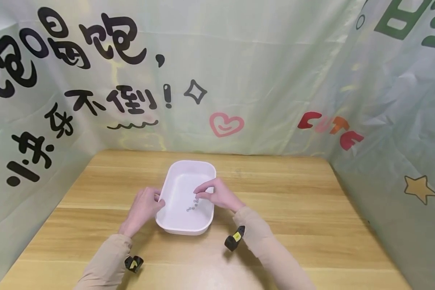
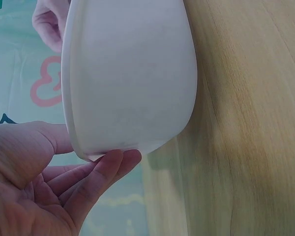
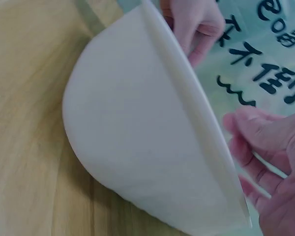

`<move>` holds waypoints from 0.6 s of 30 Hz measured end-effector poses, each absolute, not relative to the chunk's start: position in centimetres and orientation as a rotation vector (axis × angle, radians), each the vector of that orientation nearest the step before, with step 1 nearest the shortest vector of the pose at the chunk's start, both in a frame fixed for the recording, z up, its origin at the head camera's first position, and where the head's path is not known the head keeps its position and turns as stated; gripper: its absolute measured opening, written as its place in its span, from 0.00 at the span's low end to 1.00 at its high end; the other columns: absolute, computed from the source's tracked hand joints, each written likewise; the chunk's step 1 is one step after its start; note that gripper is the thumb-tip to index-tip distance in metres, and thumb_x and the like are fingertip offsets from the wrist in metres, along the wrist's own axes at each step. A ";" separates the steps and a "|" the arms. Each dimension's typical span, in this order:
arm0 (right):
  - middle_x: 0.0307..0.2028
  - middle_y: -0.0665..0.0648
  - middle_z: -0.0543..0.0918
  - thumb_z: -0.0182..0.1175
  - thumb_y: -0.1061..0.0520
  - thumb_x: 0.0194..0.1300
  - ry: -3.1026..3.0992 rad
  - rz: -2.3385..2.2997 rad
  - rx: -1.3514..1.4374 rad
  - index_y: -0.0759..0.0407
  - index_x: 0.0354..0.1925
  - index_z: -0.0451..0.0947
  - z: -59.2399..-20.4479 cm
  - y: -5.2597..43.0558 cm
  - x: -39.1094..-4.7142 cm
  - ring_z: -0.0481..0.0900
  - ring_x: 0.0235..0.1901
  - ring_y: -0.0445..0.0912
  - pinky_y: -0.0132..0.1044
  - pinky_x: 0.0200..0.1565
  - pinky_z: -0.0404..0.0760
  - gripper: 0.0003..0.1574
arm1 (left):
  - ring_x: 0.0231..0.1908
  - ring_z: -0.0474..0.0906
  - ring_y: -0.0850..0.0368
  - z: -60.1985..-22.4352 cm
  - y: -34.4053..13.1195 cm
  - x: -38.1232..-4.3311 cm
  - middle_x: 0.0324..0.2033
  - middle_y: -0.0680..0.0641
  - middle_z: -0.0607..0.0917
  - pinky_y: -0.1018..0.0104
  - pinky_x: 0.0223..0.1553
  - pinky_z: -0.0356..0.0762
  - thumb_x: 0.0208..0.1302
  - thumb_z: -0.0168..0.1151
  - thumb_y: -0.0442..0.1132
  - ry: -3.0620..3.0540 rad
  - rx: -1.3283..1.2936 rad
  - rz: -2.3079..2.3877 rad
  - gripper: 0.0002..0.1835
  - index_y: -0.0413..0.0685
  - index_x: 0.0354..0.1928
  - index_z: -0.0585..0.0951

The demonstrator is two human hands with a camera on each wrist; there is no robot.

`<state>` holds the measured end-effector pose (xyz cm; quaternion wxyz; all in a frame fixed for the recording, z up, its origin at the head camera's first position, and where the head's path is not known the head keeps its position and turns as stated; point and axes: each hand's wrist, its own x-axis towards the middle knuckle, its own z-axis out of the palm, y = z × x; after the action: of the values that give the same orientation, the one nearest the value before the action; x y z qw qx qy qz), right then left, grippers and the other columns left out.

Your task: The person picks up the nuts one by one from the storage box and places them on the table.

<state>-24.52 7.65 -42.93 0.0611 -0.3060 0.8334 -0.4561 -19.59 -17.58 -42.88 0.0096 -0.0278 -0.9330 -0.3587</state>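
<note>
A white plastic tray (image 1: 172,209) with deep sides and rounded corners rests on the table. My left hand (image 1: 145,207) holds its left rim, thumb at the edge and fingers against the outer wall, as the left wrist view (image 2: 64,182) shows. Over the right side of the tray, my right hand (image 1: 217,195) reaches in with thumb and index fingertips close together. Small grey ring-like pieces (image 1: 193,208) lie scattered on the tray floor, right below those fingertips. The tray wall (image 3: 142,118) screens these pieces in the right wrist view; I cannot tell whether the fingertips hold one.
The wooden table (image 1: 275,193) reaches back to a printed pale green cloth (image 1: 268,80) hanging behind and at both sides. A black wrist device (image 1: 234,239) sits below the right cuff, another wrist device (image 1: 133,264) beside the left cuff.
</note>
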 end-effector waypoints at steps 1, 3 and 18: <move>0.40 0.62 0.91 0.68 0.62 0.61 2.512 -1.435 -0.879 0.67 0.41 0.88 -42.9 7.9 -24.5 0.87 0.47 0.51 0.43 0.60 0.78 0.11 | 0.32 0.88 0.47 -42.9 -17.6 -19.6 0.34 0.32 0.90 0.65 0.29 0.83 0.54 0.58 0.28 -2.913 -0.089 -1.121 0.15 0.31 0.44 0.85; 0.41 0.63 0.91 0.68 0.62 0.61 2.496 -1.538 -0.805 0.68 0.42 0.87 -43.0 8.3 -24.5 0.86 0.47 0.50 0.47 0.63 0.76 0.11 | 0.32 0.88 0.47 -42.8 -17.6 -19.6 0.34 0.32 0.90 0.64 0.30 0.83 0.54 0.58 0.28 -2.915 -0.093 -1.114 0.15 0.31 0.43 0.86; 0.40 0.68 0.90 0.69 0.63 0.59 2.484 -1.928 -0.679 0.70 0.39 0.86 -45.4 12.1 -24.2 0.84 0.40 0.33 0.40 0.55 0.80 0.10 | 0.32 0.87 0.49 -42.8 -17.7 -19.7 0.35 0.34 0.90 0.66 0.29 0.81 0.54 0.59 0.28 -2.926 -0.103 -1.130 0.16 0.31 0.45 0.86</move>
<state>-24.20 12.07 -45.37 -0.0377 -0.2110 0.7717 -0.5988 -19.67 -17.67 -42.83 0.0016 -0.0329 -0.9323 -0.3602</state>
